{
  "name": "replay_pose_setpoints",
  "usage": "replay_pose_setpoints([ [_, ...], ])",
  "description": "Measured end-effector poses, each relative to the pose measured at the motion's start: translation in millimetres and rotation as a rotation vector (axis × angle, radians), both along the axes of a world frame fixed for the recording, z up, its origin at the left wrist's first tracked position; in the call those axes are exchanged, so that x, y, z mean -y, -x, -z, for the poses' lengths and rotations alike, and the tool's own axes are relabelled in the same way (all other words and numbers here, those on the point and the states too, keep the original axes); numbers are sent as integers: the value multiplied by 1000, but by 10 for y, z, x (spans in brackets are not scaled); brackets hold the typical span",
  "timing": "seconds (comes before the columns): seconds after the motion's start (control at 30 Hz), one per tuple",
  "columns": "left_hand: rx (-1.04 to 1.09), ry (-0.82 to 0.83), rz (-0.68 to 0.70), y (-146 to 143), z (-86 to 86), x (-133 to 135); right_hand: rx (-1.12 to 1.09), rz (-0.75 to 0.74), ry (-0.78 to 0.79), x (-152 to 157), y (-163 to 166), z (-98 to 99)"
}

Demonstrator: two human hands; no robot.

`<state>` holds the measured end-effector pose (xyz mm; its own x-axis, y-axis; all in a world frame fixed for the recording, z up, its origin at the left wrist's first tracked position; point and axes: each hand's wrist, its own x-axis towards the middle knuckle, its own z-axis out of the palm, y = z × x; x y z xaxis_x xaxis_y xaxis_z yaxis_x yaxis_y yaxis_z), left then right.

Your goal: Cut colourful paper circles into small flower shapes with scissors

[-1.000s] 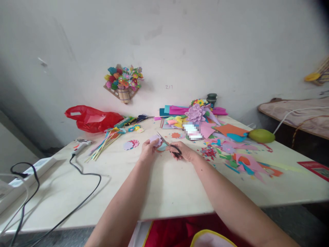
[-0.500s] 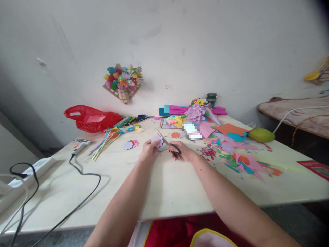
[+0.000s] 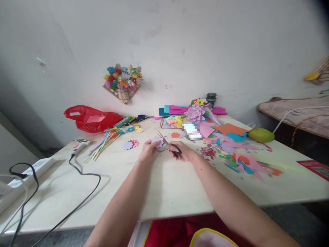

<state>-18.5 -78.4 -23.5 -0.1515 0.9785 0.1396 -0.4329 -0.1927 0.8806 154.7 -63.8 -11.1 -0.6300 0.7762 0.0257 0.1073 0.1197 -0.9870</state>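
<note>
Between the fingers of my left hand (image 3: pixel 148 151) is a lilac flower cutout (image 3: pixel 156 141) with a scalloped edge. My right hand (image 3: pixel 183 151) grips a pair of scissors (image 3: pixel 175 150) by the dark handles. Their blades point up and left, right beside the lilac cutout's edge. Under and between my hands a light blue cutout (image 3: pixel 162 147) lies on the table, partly hidden. An orange flower cutout (image 3: pixel 176 135) rests just beyond the scissors. To the left of my left hand lie lilac and red-pink flower cutouts (image 3: pixel 130 144), overlapping.
Colourful scraps (image 3: pixel 246 161) spread over the table's right side, near a green-yellow oval object (image 3: pixel 261 135). At left are a glue gun (image 3: pixel 81 146) with a black cord, a power strip (image 3: pixel 33 175), thin sticks (image 3: pixel 102 145) and a red plastic bag (image 3: pixel 94 120). A large purple flower (image 3: pixel 195 112) sits at the back.
Almost nothing differs. Both hands, the lilac cutout and the scissors stay in nearly the same place.
</note>
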Motion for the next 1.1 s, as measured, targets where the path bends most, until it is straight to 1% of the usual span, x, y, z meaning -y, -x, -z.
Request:
replay_pose_setpoints([
  [0.27,6,9,5,7,6,1,-30,-25,-1,-37,-5,41],
  [0.53,26,21,8,8,1,1,-15,-9,16,-26,-13,22],
  [0.73,13,14,12,15,12,-5,-30,-19,27,-53,-20,53],
  [1.1,15,6,0,-4,-23,25,-41,-32,47,-64,-24,65],
])
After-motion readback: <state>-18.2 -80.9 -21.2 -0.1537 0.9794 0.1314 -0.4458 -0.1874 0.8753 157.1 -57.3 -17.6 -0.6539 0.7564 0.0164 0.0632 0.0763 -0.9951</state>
